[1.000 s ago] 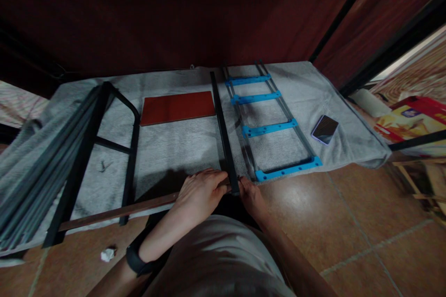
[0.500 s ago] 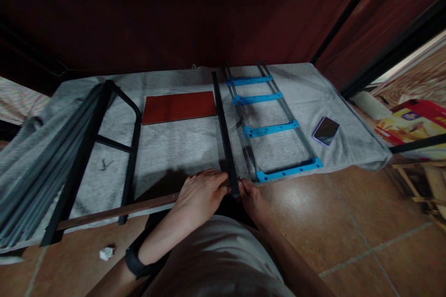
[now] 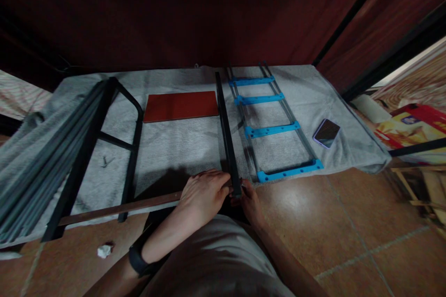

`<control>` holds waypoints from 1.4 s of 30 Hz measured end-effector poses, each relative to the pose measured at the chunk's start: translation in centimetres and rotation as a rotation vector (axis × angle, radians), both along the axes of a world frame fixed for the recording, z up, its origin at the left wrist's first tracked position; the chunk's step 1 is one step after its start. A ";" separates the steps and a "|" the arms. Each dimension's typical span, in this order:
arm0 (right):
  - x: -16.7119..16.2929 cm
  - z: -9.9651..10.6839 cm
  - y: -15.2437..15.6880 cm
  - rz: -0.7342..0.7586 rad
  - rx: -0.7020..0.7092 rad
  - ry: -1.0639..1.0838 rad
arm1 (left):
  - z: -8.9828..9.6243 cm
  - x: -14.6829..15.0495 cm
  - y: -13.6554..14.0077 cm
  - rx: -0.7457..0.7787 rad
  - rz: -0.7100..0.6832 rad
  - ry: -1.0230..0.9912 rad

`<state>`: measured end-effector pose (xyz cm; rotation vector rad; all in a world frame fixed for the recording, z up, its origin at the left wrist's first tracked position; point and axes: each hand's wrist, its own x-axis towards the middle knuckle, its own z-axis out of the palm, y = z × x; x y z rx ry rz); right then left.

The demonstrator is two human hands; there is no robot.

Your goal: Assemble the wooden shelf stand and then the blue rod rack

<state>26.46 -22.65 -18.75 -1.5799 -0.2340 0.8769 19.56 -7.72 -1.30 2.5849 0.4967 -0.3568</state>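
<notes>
My left hand (image 3: 205,195) is wrapped over the right end of a narrow brown board (image 3: 139,207), close against the lower end of a black metal bar (image 3: 227,139). On the bar's other side is my right hand (image 3: 251,203), its fingers closed at the outer face of that joint. Whatever small thing its fingertips hold is hidden. The board's left end meets a black metal side frame (image 3: 131,171) that lies on the grey blanket (image 3: 174,141). A flat reddish-brown panel (image 3: 181,106) lies between frame and bar.
Grey tubes (image 3: 52,167) lie bundled at the left. Right of the bar is a rack with blue crosspieces (image 3: 291,171), then a phone (image 3: 326,133). A small dark metal piece (image 3: 104,162) lies inside the frame. Crumpled white paper (image 3: 104,250) is on the tiled floor (image 3: 296,222).
Both hands stay at the joint, with only a slight shift of the right fingers. The whole view has moved very slightly; the laid-out parts keep their places.
</notes>
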 end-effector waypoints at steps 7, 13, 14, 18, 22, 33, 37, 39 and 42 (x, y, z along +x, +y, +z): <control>0.4 -0.3 0.3 0.023 -0.063 -0.044 | 0.1 0.1 0.0 -0.022 0.003 0.007; 0.2 0.3 0.4 0.003 -0.024 -0.029 | 0.2 0.1 0.1 -0.011 0.004 0.016; 0.2 0.2 0.3 -0.001 -0.004 -0.029 | 0.1 0.0 0.1 -0.011 0.002 0.015; 0.3 -0.8 0.2 0.012 0.028 -0.054 | 0.0 0.0 0.0 -0.003 0.005 0.013; 0.6 -1.0 0.5 0.039 -0.058 -0.042 | 0.0 0.0 0.0 0.005 0.008 0.016; 0.3 -1.2 0.1 0.007 0.033 -0.046 | 0.1 0.0 0.0 -0.004 0.005 0.022; 0.5 -1.5 0.4 0.025 -0.007 -0.002 | 0.1 0.0 0.0 0.004 0.008 0.029; 0.5 -1.2 0.4 0.007 -0.006 0.041 | 0.1 0.0 0.0 0.007 0.007 0.027; 0.3 -0.9 0.3 -0.027 0.055 0.069 | 0.1 0.0 0.0 0.007 0.007 0.016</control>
